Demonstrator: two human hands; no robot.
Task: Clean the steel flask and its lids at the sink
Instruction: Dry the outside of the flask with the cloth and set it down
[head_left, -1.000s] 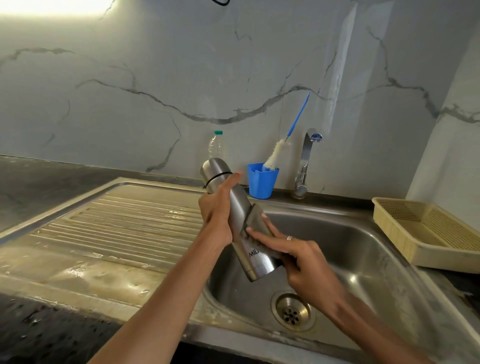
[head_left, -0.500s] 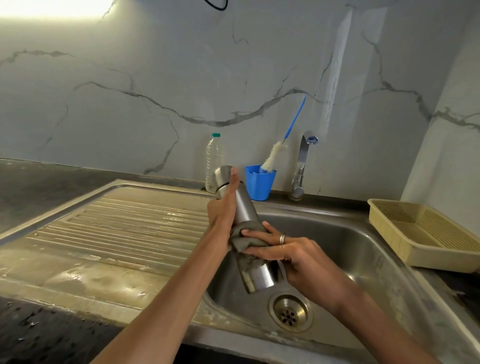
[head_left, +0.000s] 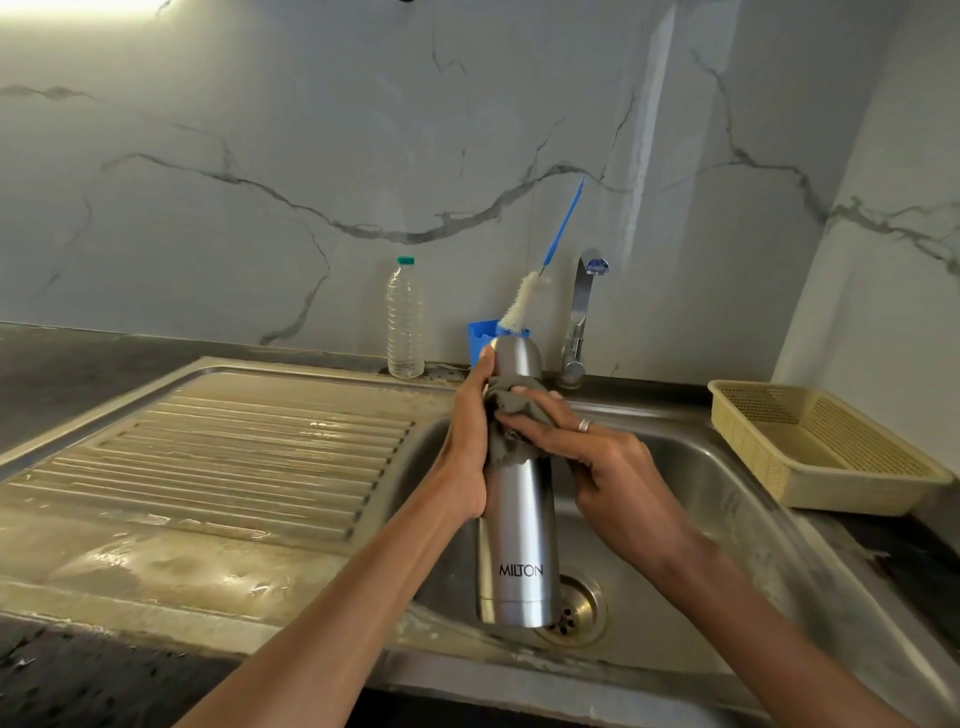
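Note:
The steel flask (head_left: 519, 525), marked MILTON, stands nearly upright over the sink basin (head_left: 727, 519), its base above the drain (head_left: 576, 613). My left hand (head_left: 467, 441) grips the flask's left side near the upper body. My right hand (head_left: 597, 457) presses a grey scrub cloth (head_left: 506, 410) against the flask's upper part, with the fingers curled over the cloth. The flask's lid is on. No loose lids are in sight.
A blue cup (head_left: 480, 340) with a blue-handled bottle brush (head_left: 550, 270) stands behind the flask, next to the tap (head_left: 582, 312). A clear plastic bottle (head_left: 405, 322) stands at the wall. The wet ribbed drainboard (head_left: 234, 457) lies left; a beige basket (head_left: 815, 447) sits right.
The flask has swung from a tilt to nearly upright. My right hand with the cloth has slid up from the flask's lower body to its upper part.

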